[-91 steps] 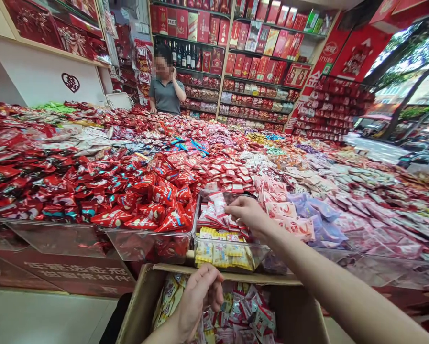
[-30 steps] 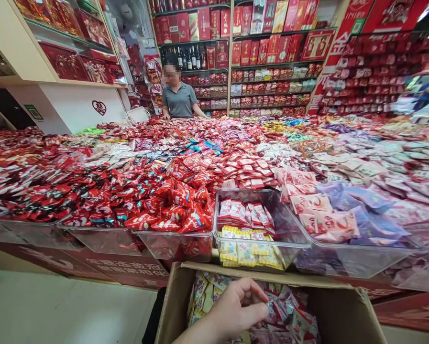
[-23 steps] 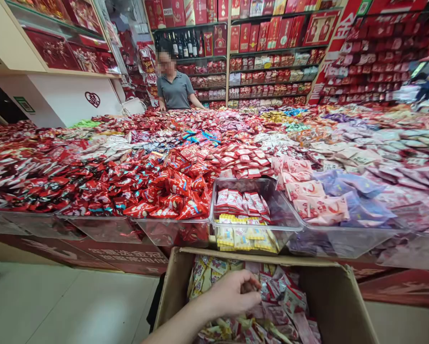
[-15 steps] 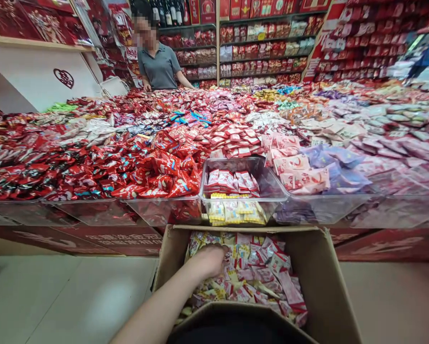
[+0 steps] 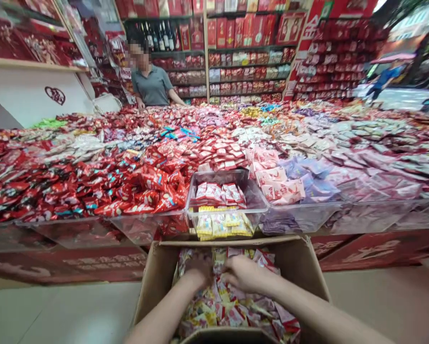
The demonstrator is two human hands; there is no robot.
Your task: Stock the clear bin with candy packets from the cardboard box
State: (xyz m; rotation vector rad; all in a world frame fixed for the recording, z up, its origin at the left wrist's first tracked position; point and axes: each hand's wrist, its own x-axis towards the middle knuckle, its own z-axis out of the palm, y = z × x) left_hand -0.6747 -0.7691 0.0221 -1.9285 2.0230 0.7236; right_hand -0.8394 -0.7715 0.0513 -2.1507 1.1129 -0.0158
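An open cardboard box holds a heap of small wrapped sweets in pink, red, white and yellow. Inside it, my left hand reaches down among the sweets at the far left; motion blur and the sweets obscure its fingers. My right hand is beside it, over the middle of the heap, its fingers curled inward and thumb low. What those fingers hold, if anything, is hidden. Just beyond the box stands a clear plastic bin, with red-and-white packets at its back and yellow-and-white ones in front.
Red snack packets fill the bins to the left; purple bags and pink ones are heaped to the right. A person in a grey shirt stands behind the display. Stocked shelves line the back, and a passer-by in blue is outside.
My right hand has come into the box from the right. My left hand has shifted slightly left and deeper among the sweets. The view has tilted upward.
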